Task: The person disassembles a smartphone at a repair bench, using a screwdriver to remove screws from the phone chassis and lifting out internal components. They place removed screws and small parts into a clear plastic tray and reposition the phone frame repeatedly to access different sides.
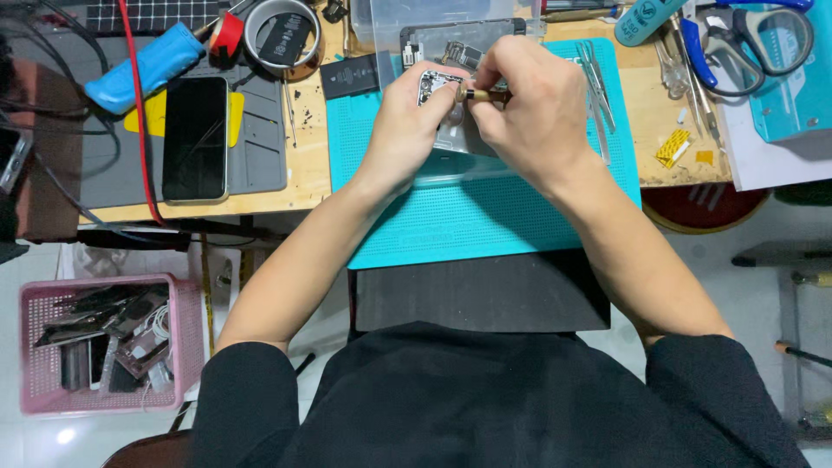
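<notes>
opened phone (436, 87) lies on the teal mat (485, 217), at its far edge, circuit parts exposed. left hand (407, 117) is closed around the phone's left side, fingers pressing on it. right hand (524, 104) is closed on a small driver (481, 94) with a brass-coloured collar, pinched between thumb and fingers, tip set on the phone's inner parts. the two hands touch above the phone. tweezers (596, 82) lie on the mat just right of the right hand. a second phone (196, 137), screen dark, rests on a grey pad (260, 147) well to the left. blue tool (143, 65) and tape roll (282, 35) lie beyond it. scissors (745, 43) at far right. pink basket (104, 342) of parts stands on the floor, lower left.
</notes>
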